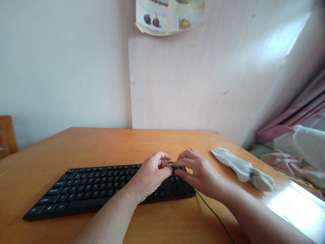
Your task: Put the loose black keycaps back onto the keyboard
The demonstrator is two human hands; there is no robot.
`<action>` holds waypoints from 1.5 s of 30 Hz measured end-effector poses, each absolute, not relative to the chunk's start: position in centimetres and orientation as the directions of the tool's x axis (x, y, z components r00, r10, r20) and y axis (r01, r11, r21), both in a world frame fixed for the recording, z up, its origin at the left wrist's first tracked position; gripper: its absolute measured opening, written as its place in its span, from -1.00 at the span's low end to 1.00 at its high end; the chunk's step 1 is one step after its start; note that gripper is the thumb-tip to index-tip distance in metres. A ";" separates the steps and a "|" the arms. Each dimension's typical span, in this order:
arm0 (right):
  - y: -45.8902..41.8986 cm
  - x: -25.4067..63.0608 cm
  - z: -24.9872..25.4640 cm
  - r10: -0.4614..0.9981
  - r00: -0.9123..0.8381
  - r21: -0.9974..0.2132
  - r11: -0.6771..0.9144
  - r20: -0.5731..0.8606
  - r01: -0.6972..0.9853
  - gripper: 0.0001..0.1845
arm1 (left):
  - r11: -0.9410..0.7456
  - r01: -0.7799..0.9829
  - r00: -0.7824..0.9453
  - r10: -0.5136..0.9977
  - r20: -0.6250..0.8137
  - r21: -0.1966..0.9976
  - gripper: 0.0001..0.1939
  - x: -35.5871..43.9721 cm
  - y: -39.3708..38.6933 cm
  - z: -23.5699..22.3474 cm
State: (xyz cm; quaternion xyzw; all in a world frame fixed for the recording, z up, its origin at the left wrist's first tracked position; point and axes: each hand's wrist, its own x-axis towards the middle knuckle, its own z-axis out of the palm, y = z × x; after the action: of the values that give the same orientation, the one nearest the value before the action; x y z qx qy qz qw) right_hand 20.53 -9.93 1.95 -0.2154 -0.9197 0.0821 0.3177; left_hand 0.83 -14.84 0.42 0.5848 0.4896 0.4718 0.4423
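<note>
A black keyboard point(88, 186) lies on the wooden table, and several white-marked keys show on it. Over its right-hand part, my left hand point(153, 174) has the thumb and fingers drawn together in a pinch; whatever is between them is too small to make out. Facing it, my right hand point(198, 169) curls its thumb and fingers close together at the keyboard's far edge, its fingertips almost meeting those of the left. What the right fingertips hold, if anything, cannot be made out. Both hands hide some of the keys below. A thin black cable point(215, 215) runs from the keyboard's right end towards me.
To the right on the table point(122, 144) lies a white plastic bag point(232, 162) with a greyish bundled end. A wooden chair point(8, 134) stands at the left. Piled cloth point(284, 164) is beyond the right edge, and a fruit picture point(170, 18) hangs on the wall.
</note>
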 end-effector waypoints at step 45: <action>-9.8 21.6 2.6 0.627 -0.769 -0.034 0.777 0.127 0.628 -0.88 | -0.121 0.268 -0.099 0.983 0.152 0.956 -0.70 -0.2 -14.4 0.6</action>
State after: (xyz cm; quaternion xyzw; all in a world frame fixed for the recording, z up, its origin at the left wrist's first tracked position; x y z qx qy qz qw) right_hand 21.56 -9.77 2.57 -0.3335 -0.9404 -0.0053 0.0657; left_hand -0.20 -14.42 0.57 0.5643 0.5545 0.4921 0.3634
